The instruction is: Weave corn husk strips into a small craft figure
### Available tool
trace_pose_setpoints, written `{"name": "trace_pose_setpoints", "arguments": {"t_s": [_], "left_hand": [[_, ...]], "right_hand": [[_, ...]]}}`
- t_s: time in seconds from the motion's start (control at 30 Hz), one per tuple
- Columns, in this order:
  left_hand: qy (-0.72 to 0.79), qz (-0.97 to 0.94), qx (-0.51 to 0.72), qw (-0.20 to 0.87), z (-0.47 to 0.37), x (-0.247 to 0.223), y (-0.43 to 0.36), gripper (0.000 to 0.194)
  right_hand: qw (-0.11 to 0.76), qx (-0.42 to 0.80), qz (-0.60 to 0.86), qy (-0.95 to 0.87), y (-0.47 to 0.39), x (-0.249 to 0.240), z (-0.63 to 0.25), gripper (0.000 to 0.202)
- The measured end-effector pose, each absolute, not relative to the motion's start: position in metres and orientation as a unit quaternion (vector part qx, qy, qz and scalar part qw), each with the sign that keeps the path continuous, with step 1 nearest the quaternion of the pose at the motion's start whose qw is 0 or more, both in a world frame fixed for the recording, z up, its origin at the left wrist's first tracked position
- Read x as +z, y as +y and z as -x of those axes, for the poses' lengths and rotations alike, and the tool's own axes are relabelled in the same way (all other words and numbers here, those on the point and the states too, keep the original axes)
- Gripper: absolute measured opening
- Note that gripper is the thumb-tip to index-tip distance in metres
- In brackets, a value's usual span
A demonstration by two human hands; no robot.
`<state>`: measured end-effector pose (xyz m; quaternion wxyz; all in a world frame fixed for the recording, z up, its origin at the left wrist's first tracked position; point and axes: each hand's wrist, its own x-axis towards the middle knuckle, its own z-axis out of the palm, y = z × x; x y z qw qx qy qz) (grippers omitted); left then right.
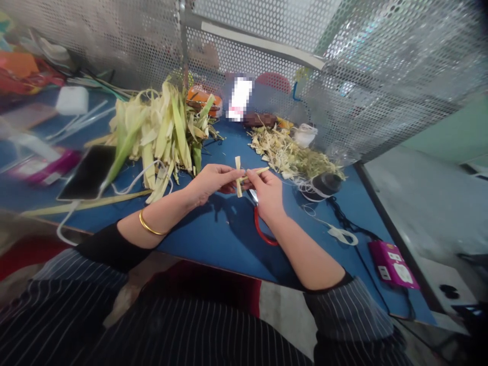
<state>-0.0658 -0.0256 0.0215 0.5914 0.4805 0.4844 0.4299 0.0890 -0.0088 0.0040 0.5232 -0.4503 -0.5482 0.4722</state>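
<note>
Above the middle of the blue table (232, 241), my left hand (209, 183) and my right hand (269, 195) meet at the fingertips. Between them are pale corn husk strips (238, 161) that cross each other, one upright and one slanting to the right. My left thumb and fingers pinch the upright strip. The slanting strip passes through the closed fingers of my right hand, its end sticking out above them. Scissors with red handles (261, 231) lie under my right hand, partly hidden by it.
Corn husks (160, 127) are heaped at the back left, beside a dark phone (89, 170) with a white cable. Shredded husk (282, 147) lies at the back right, near a dark spool (326, 185) wound with thread. A purple box (394, 264) sits at the right edge; a perforated screen (259, 25) stands behind.
</note>
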Motion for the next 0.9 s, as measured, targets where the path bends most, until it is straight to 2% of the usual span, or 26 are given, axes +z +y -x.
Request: {"name": "trace_pose_setpoints", "arguments": {"t_s": [0.23, 0.37, 0.5, 0.6, 0.73, 0.8, 0.9], "left_hand": [[0.488, -0.494, 0.436, 0.572, 0.059, 0.022, -0.028, 0.015], [0.495, -0.509, 0.42, 0.565, 0.059, 0.024, -0.029, 0.014], [0.509, -0.514, 0.42, 0.548, 0.06, 0.023, -0.029, 0.015], [0.511, -0.533, 0.415, 0.532, 0.061, 0.021, -0.03, 0.02], [0.506, -0.589, 0.398, 0.488, 0.062, 0.019, -0.029, 0.019], [0.507, -0.613, 0.391, 0.463, 0.063, 0.017, -0.028, 0.023], [0.508, -0.625, 0.388, 0.447, 0.064, 0.014, -0.026, 0.029]], "right_hand": [[0.535, 0.447, 0.431, -0.572, -0.011, 0.003, -0.089, 0.019], [0.535, 0.432, 0.454, -0.567, -0.008, -0.001, -0.089, 0.02], [0.496, 0.37, 0.465, -0.633, -0.004, 0.005, -0.097, 0.014], [0.465, 0.312, 0.415, -0.717, -0.003, 0.017, -0.105, 0.035], [0.404, 0.279, 0.416, -0.765, -0.004, 0.024, -0.108, 0.021], [0.402, 0.298, 0.46, -0.734, -0.004, 0.022, -0.106, 0.023], [0.402, 0.397, 0.478, -0.673, -0.003, 0.018, -0.104, 0.024]]}}
